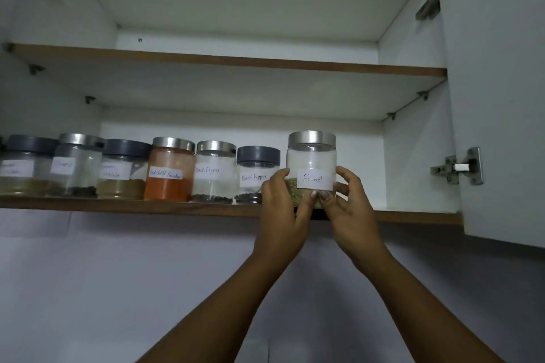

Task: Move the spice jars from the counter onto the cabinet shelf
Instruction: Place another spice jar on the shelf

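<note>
A clear jar labelled "Fennel" (312,162), with a silver lid and greenish seeds at its bottom, stands at the front edge of the lower cabinet shelf (118,206). My left hand (281,209) grips its left side and my right hand (349,209) grips its right side, thumbs on the front. To its left a row of several labelled jars stands on the same shelf: a grey-lidded black pepper jar (256,175), a silver-lidded black pepper jar (214,172), an orange chilli powder jar (170,169) and others further left.
The upper shelf (230,62) sits above the row of jars. The open cabinet door (501,97) hangs at the right with metal hinges (460,166). Bare shelf lies right of the fennel jar. A pale wall runs below the cabinet.
</note>
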### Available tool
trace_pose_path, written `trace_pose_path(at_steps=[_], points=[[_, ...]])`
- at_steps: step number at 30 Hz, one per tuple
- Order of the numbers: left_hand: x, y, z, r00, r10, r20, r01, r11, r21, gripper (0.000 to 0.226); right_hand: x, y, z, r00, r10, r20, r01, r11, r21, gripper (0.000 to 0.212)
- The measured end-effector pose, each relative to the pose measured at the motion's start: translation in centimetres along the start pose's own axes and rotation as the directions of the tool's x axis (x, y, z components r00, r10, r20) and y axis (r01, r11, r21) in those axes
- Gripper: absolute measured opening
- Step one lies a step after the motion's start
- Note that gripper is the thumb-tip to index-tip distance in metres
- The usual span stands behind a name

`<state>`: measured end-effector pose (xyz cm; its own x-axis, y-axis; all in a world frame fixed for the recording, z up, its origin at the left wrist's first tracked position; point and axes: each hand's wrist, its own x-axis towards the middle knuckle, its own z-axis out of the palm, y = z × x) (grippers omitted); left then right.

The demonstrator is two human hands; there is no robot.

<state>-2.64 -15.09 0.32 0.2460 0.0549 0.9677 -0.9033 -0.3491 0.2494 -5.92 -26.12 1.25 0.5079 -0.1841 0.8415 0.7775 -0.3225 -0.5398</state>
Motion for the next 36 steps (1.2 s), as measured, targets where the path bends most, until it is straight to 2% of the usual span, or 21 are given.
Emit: trace_pose_path(at_steps=[3, 8, 12, 16, 20, 25, 29, 32, 34, 36], points=[[1.1, -0.3, 1.2, 1.0, 0.006, -0.017, -0.006, 1.0, 0.018, 0.048, 1.7, 0.6, -0.4, 1.0, -0.002, -0.001, 0.002, 0.999, -0.037, 0.053], [0.8, -2.1, 2.1, 1.0, 0.018, 0.012, -0.02, 0.992, 0.121, 0.044, 2.4, 2.6, -0.1, 0.999, 0.003, 0.033, 0.004, 0.978, -0.208, 0.056], [0.3, -2.6, 2.4, 0.997, 0.071, -0.028, -0.064, 0.976, 0.21, 0.048, 2.5, 4.0, 0.3, 0.998, -0.057, 0.012, 0.058, 0.948, -0.313, 0.052], [0.3, -2.7, 2.5, 0.997, 0.071, -0.009, -0.064, 0.945, 0.322, 0.052, 2.9, 4.6, 0.9, 0.998, -0.047, -0.03, 0.025, 0.854, -0.519, 0.041], [0.2, -2.4, 2.8, 0.997, 0.075, -0.02, -0.06, 0.915, 0.4, 0.037, 3.0, 4.2, 1.4, 0.999, -0.026, -0.018, 0.007, 0.737, -0.676, 0.034], [0.2, -2.2, 2.9, 0.997, 0.076, -0.022, -0.061, 0.91, 0.411, 0.023, 3.0, 3.5, 1.7, 0.999, -0.016, 0.041, 0.042, 0.623, -0.781, 0.029], [0.3, -2.3, 2.5, 0.992, 0.115, 0.046, -0.124, 0.888, 0.443, 0.025, 2.9, 3.4, 1.9, 0.998, 0.003, 0.057, 0.044, 0.586, -0.809, 0.029], [-0.3, -2.6, 1.7, 0.974, 0.152, 0.169, -0.216, 0.85, 0.481, 0.033, 2.6, 3.5, 2.1, 0.999, -0.012, 0.049, 0.047, 0.6, -0.799, 0.033], [-1.0, -2.8, 0.8, 0.941, 0.173, 0.291, -0.302, 0.819, 0.488, 0.036, 2.2, 3.3, 2.2, 0.998, 0.006, 0.06, 0.042, 0.647, -0.761, 0.046], [-1.7, -2.8, -0.3, 0.912, 0.167, 0.376, -0.332, 0.839, 0.431, 0.043, 1.2, 2.9, 2.2, 0.999, 0.013, 0.045, 0.021, 0.723, -0.69, 0.055]])
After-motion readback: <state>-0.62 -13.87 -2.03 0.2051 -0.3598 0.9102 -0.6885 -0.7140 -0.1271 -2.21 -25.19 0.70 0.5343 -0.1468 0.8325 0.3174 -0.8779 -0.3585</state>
